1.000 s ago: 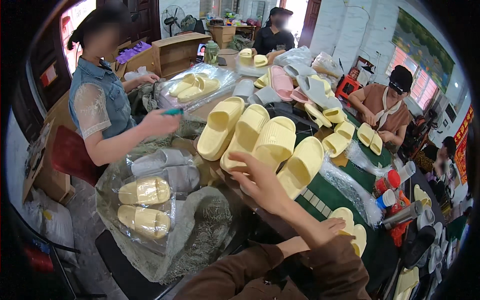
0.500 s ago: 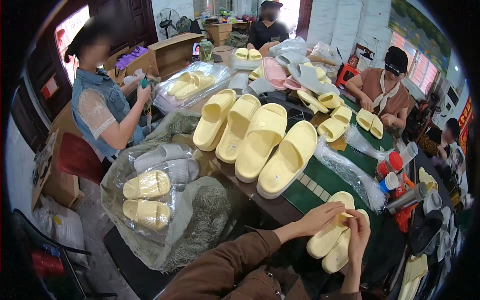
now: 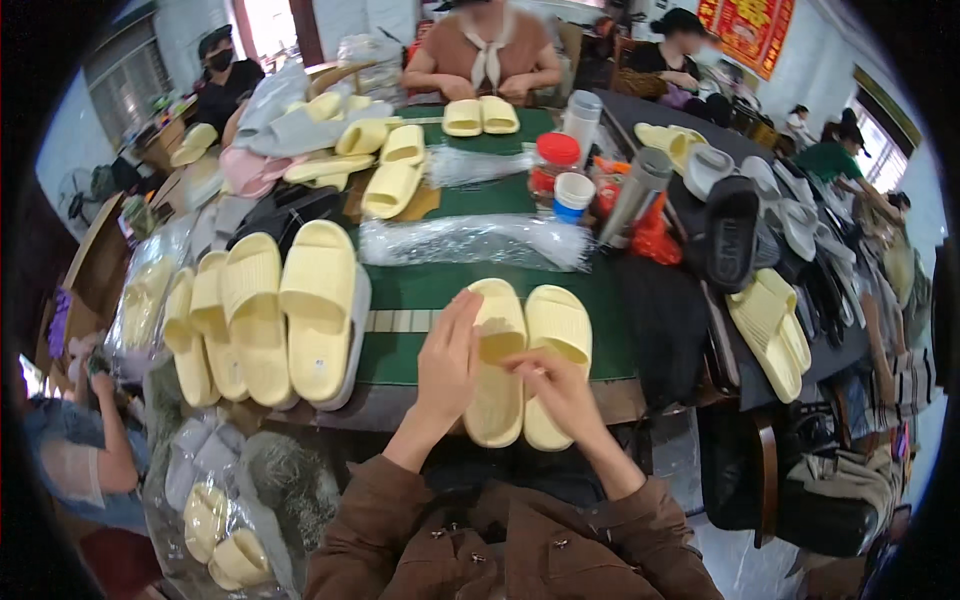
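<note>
A pair of pale yellow slide slippers (image 3: 494, 405) lies side by side at the near edge of the green-topped table, toes away from me. My left hand (image 3: 447, 358) rests along the outer side of the left slipper, fingers stretched out and held together. Across the right slipper (image 3: 562, 312) reaches my right hand (image 3: 558, 392). Its fingers are curled, with the fingertips at the strap edge of the left slipper. Whatever may be pinched there is too small to make out.
Left of my hands stands a row of yellow slippers (image 3: 262, 330). Beyond lie clear plastic bags (image 3: 475, 243). A red-lidded jar (image 3: 555, 160) and grey cylinder (image 3: 638, 195) stand right. A sack (image 3: 290, 485) holds bagged slippers below left. A co-worker (image 3: 485, 50) sits opposite.
My view has swung to the right, bringing the pair to the middle. My left hand has shifted from the strap top to the left slipper's outer side. My right hand remains at the straps.
</note>
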Motion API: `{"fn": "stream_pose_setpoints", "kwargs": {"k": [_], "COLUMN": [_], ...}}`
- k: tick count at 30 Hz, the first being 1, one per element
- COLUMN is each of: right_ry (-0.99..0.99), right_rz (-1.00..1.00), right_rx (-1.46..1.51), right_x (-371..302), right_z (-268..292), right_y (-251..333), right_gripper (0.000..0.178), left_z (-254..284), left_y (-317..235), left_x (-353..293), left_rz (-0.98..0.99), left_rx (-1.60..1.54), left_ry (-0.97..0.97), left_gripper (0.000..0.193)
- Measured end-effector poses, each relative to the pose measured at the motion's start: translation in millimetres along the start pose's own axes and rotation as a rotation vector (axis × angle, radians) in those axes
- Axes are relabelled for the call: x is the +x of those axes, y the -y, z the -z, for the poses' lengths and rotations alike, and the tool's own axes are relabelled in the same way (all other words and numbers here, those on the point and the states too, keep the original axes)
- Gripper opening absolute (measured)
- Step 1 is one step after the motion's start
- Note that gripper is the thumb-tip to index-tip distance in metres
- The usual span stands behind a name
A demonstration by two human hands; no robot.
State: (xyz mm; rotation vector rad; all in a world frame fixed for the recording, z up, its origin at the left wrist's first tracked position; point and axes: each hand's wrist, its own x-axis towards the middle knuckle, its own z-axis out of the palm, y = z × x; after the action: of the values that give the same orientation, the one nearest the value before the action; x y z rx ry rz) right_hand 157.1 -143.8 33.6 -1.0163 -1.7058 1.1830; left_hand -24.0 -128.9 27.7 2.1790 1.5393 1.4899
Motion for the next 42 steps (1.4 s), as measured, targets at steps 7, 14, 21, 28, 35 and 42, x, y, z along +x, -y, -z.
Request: {"fn": "stream_pose_setpoints", "kwargs": {"k": [7,14,21,28,35,42], "right_ry": [0.226,0.401,0.143,0.03,0.046,0.107], "right_rz": [-0.233,-0.217,0.329,0.403,0.41,0.424], "right_rx": [0.445,0.142,-0.95,-0.73,-0.459,-0.321], "right_x": [-37,-70,-82,-58,-18,-7], "right_z": [-17,48,84,48,11,1], "right_y": [26,57,67,39,35,8], "right_gripper": [0.024,0.02,0.024,0.03,0.047,0.033], "left_z": [7,44,50,35,28,23], "left_y": [-22,11,-2,-42,-39,-43], "left_x": [25,16,-12,-35,-45,-45], "left_rz": [-0.052,0.363,0.401,0.461,0.33,0.341], "left_rx": [0.065,-0.405,-0.702,-1.001,-1.068,-1.024], "left_ry": [0.059,0.064,0.068,0.074,0.244,0.306], "left_gripper": [0.036,0.034,0.026,0.02,0.021,0.023]}}
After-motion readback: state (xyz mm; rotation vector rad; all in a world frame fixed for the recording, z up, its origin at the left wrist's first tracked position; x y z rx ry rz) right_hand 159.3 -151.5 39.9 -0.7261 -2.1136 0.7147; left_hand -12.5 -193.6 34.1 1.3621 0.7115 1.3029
